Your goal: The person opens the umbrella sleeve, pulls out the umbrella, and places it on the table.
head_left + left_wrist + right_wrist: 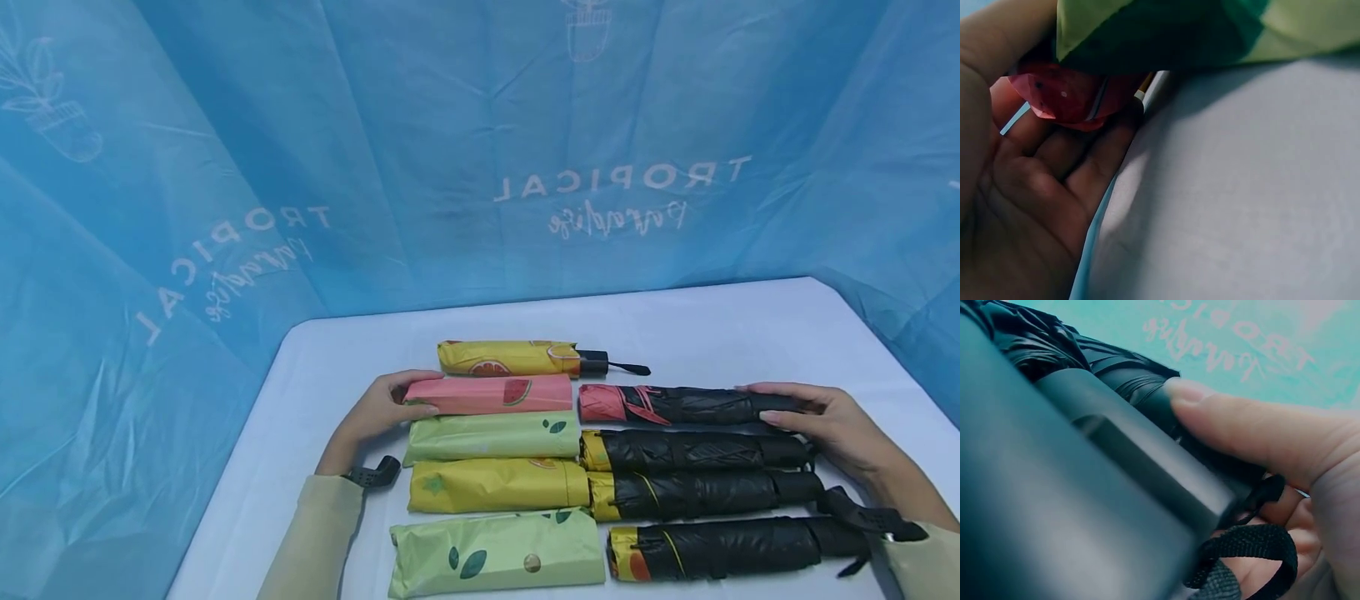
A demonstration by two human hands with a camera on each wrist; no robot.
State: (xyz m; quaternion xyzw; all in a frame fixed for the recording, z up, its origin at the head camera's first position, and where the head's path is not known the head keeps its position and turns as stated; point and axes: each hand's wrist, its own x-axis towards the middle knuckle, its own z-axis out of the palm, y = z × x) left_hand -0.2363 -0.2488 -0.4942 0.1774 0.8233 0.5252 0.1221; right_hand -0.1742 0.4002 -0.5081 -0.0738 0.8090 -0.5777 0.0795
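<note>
My left hand [381, 410] grips the left end of a pink umbrella cover [472, 396] with a watermelon print, thumb on the near side and fingers on the far side. In the left wrist view the pink cover [1063, 97] lies against my curled fingers. To its right lies a folded black umbrella [693, 406] with a pink edge, its left end close to the cover. My right hand [840, 418] holds that umbrella's handle end between thumb and fingers. The right wrist view has my thumb [1235, 422] against it, partly hidden behind a nearer black handle [1141, 450].
Nearer me lie a light green cover [487, 437], a yellow cover [495, 485] and another green cover [495, 552]. Black umbrellas with yellow edges [705, 451] lie to their right. A yellow covered umbrella [510, 358] lies at the back on the white table [345, 342].
</note>
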